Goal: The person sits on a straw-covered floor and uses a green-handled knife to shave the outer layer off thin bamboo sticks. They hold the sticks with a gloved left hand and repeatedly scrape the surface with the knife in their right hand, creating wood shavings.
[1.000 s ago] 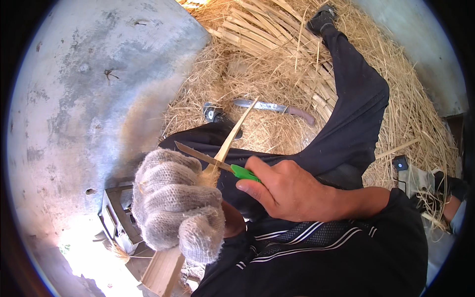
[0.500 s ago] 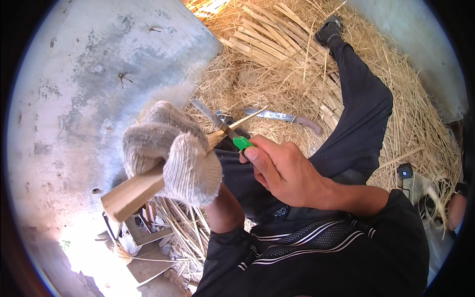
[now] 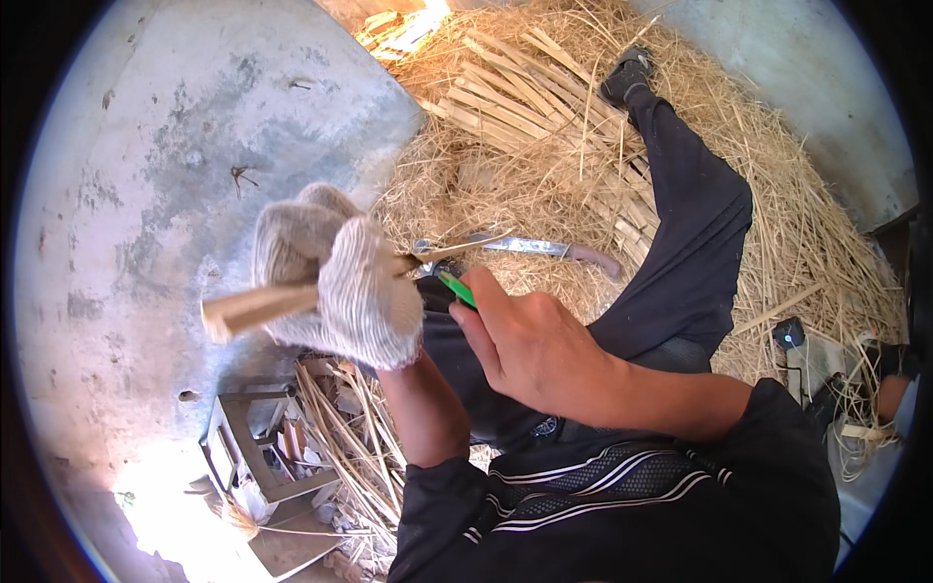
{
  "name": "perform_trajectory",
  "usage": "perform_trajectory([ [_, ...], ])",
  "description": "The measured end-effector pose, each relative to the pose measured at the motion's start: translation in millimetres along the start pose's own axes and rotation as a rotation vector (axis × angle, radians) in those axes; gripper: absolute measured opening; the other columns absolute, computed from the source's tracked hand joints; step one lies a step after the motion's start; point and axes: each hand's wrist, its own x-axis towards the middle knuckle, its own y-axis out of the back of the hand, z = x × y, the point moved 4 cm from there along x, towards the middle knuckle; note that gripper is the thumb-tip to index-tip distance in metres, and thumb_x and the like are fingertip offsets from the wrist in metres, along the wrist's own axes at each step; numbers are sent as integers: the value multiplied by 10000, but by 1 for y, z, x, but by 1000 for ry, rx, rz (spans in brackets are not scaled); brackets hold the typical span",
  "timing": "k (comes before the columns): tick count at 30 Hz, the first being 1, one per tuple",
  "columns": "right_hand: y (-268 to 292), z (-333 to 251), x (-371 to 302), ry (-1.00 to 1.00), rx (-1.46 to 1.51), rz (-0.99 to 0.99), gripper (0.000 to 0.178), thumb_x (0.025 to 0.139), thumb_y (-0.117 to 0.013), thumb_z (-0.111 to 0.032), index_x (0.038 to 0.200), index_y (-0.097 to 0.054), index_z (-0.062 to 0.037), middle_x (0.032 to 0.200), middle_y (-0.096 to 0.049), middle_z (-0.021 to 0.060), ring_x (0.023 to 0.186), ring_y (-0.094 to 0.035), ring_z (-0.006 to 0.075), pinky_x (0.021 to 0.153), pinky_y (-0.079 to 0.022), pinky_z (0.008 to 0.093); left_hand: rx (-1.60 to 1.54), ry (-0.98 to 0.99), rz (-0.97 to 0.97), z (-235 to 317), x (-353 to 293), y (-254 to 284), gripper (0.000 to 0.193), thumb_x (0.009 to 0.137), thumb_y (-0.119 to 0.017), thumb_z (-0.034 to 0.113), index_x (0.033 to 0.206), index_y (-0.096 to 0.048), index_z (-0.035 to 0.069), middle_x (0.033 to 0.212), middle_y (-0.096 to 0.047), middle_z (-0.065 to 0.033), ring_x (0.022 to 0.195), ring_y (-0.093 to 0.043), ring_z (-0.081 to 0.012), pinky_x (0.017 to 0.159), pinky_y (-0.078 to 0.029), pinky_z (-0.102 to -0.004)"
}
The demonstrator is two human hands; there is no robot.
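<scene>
My left hand (image 3: pixel 335 277), in a white knitted glove, grips a pale bamboo stick (image 3: pixel 248 309) that sticks out to the left and tapers to a thin tip on the right. My bare right hand (image 3: pixel 535 345) holds a small knife with a green handle (image 3: pixel 455 289) against the stick's right end. The blade is mostly hidden behind the glove. Both hands are raised over my lap, above my dark trousers (image 3: pixel 680 253).
A long knife (image 3: pixel 544 249) lies on the straw beyond my hands. Split bamboo strips (image 3: pixel 544 107) are piled on the straw heap ahead. A small wooden stool (image 3: pixel 253 447) and loose shavings sit at lower left on the concrete floor (image 3: pixel 175 165). A small device (image 3: pixel 789 335) lies at the right.
The gloved left hand rose and turned the stick from pointing up-right to lying nearly level, its thick end to the left. The right hand followed with the knife.
</scene>
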Motion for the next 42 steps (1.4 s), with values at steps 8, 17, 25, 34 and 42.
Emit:
perform_trajectory([
  [8, -58, 139, -21, -407, -224, -202, 143, 865, -512, -35, 934, -596, 58, 871, -584, 284, 757, -659, 438, 635, -542, 496, 8, 49, 68, -14, 10, 3, 249, 715, -752, 29, 877, -566, 1, 846, -556, -83, 733, -567, -178, 664, -508, -322],
  [17, 0, 17, 3, -59, 324, 22, 232, 989, -497, -184, 992, -476, 47, 570, -560, 280, 572, -615, 459, 479, -470, 518, 64, 55, 148, -6, 7, 10, 173, 712, -658, -13, 833, -539, -42, 775, -543, -94, 698, -584, -179, 658, -544, -319],
  [25, -32, 42, 15, -114, 69, 15, 228, 975, -507, -168, 976, -461, 55, 576, -567, 292, 591, -614, 486, 509, -505, 529, 70, 24, 129, -2, 23, -2, 145, 719, -649, 35, 739, -523, -32, 706, -526, -88, 544, -459, -123, 453, -395, -243],
  [34, -55, 97, 13, -249, -40, -11, 249, 971, -501, -183, 996, -534, 62, 738, -615, 330, 736, -634, 488, 643, -510, 562, 129, -1, 136, 1, 31, -10, 134, 716, -616, 6, 654, -501, -20, 703, -519, -69, 536, -436, -114, 438, -360, -220],
  [42, -52, 74, 21, -77, -45, -25, 243, 973, -490, -201, 1049, -501, 29, 730, -626, 300, 729, -623, 492, 649, -483, 573, 150, -90, 163, -7, 28, -20, 119, 746, -614, 9, 685, -519, -28, 702, -517, -70, 539, -454, -97, 439, -378, -233],
])
